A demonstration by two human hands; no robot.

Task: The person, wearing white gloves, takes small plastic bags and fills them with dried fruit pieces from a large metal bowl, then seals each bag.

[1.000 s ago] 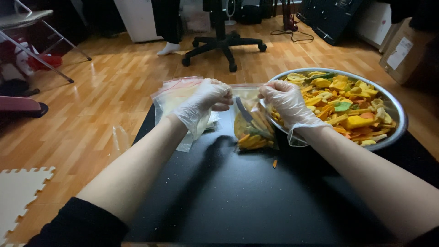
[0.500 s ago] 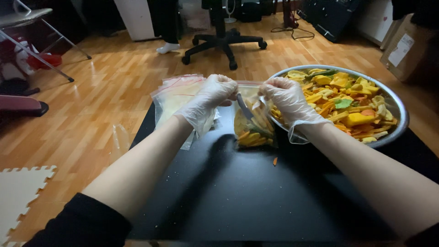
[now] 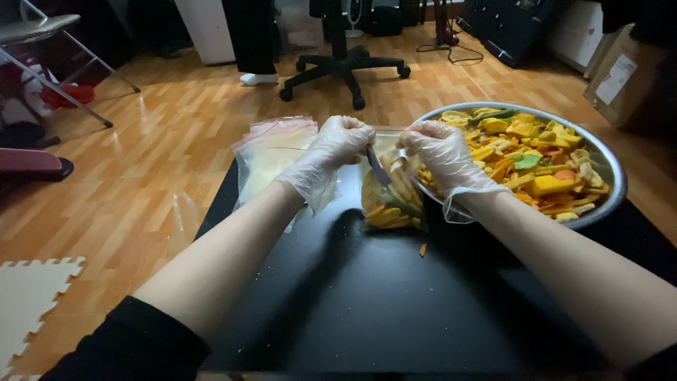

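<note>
We pinch one clear bag of dried chips (image 3: 389,194) at its top edge, our left hand (image 3: 337,143) and right hand (image 3: 441,149) both closed on it, at twelve o'clock on the black table (image 3: 367,296). One metal bowl (image 3: 612,169) sits at two o'clock, one stack of empty bags (image 3: 271,152) at ten.

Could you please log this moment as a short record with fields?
Left hand: gloved left hand pinches the top edge of the clear bag of dried chips
Right hand: gloved right hand pinches the same top edge
Bag: upright on the black table, partly filled
Bowl: metal bowl heaped with mixed dried chips, right of the bag
Spare bags: stack of empty zip bags, left of the bag
Stray piece: orange crumb on the table
</note>
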